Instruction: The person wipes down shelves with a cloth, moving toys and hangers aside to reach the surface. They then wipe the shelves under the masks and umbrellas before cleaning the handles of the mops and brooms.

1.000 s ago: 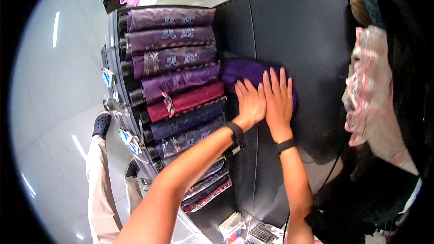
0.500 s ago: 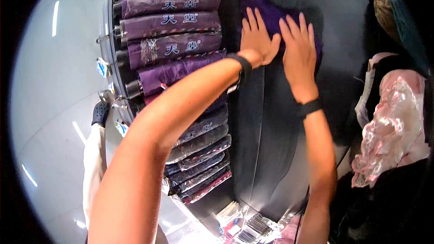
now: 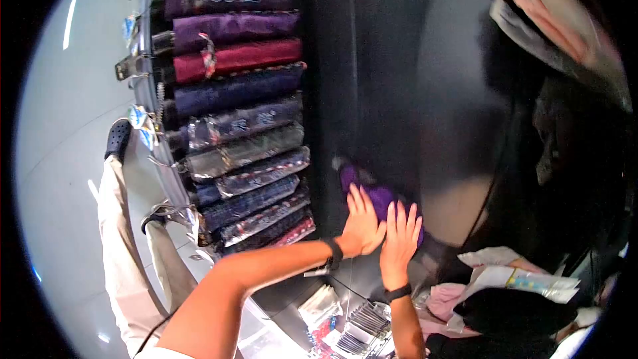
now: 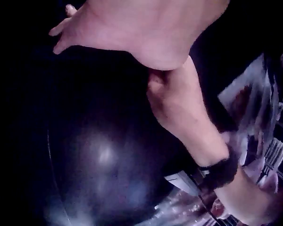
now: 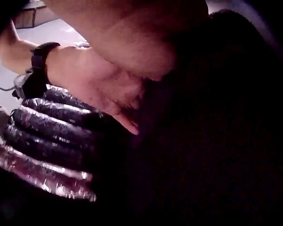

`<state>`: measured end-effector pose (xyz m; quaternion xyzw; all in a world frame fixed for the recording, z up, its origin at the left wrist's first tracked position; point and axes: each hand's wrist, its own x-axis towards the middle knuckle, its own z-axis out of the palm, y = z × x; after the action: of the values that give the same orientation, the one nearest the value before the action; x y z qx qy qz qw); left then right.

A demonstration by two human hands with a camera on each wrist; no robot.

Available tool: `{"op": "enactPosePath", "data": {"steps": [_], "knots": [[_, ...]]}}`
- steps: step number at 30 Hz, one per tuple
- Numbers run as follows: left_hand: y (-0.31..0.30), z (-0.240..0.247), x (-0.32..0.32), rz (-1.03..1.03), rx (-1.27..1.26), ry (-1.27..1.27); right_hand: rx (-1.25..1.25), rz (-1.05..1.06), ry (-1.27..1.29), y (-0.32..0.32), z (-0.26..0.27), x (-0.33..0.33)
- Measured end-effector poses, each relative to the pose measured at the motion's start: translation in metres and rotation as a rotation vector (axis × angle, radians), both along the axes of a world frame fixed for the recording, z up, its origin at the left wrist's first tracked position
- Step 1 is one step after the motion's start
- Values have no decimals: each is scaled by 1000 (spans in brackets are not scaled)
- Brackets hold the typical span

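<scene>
Head view: we note the left hand [image 3: 363, 227] and the right hand [image 3: 400, 242] side by side, low on a dark upright panel [image 3: 372, 73]. Both lie flat on a purple cloth [image 3: 380, 196]. The fingers are straight and slightly spread, pressing the cloth against the panel and curled round nothing. The cloth shows above the fingertips, near the panel's lower edge. Both wrists carry black wristbands [image 3: 397, 292]. Just left of the panel we log a stacked row of rolled goods [image 3: 236, 96] in clear wrappers: purple, red, dark blue. Right wrist view: the left hand's fingertips lie beside the shiny wrappers. Left wrist view is dim, and we cannot make out the cloth.
</scene>
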<state>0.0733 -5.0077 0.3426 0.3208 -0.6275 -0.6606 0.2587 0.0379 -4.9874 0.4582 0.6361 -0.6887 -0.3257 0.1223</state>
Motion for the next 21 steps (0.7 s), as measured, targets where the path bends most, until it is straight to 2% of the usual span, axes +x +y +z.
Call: {"op": "enactPosePath", "data": {"steps": [1, 3, 4, 5, 7, 8, 9, 10, 11, 12, 14, 15, 16, 17, 18, 19, 21], "knots": [[39, 5, -9, 73, 73, 102, 24, -37, 51, 29, 10, -3], [86, 14, -9, -86, -11, 136, 25, -129, 36, 89, 25, -14], [101, 18, -8, -72, -20, 158, 14, -164, 68, 120, 28, -21], [111, 21, -9, -55, -29, 178, 1, -197, 97, 145, 29, -29], [119, 28, -23, -157, -244, 99, -151, -41, 195, 174, 26, -41], [124, 35, -21, -92, -202, 152, -125, -186, 189, 179, 35, -40], [125, 43, -20, -20, -159, 203, -154, -204, 180, 181, 38, -45], [120, 48, -21, -40, -149, 193, -218, -122, 101, 160, 45, -28], [104, 45, -11, -276, -96, 319, -283, -45, 19, 138, 51, -8], [90, 52, -10, -134, -136, 268, -269, -179, 203, 148, 42, -40], [45, 71, 0, 122, -126, 254, -307, -205, 209, 96, 42, -29], [19, 67, -3, 66, -309, 136, -380, -135, 186, 68, 40, -29], [-15, 72, 9, 228, -164, 354, -449, -66, 166, 39, 39, -28], [-45, 70, 9, 261, -203, 272, -517, 3, 143, 8, 38, -27], [-70, 73, 1, 335, -173, 190, -472, 105, 227, -28, 41, -21], [-104, 78, 16, 339, -64, 218, -540, 93, 212, -68, 34, -8], [-171, 68, 21, 451, -224, 105, -558, 171, 147, -144, 26, 4]]}}
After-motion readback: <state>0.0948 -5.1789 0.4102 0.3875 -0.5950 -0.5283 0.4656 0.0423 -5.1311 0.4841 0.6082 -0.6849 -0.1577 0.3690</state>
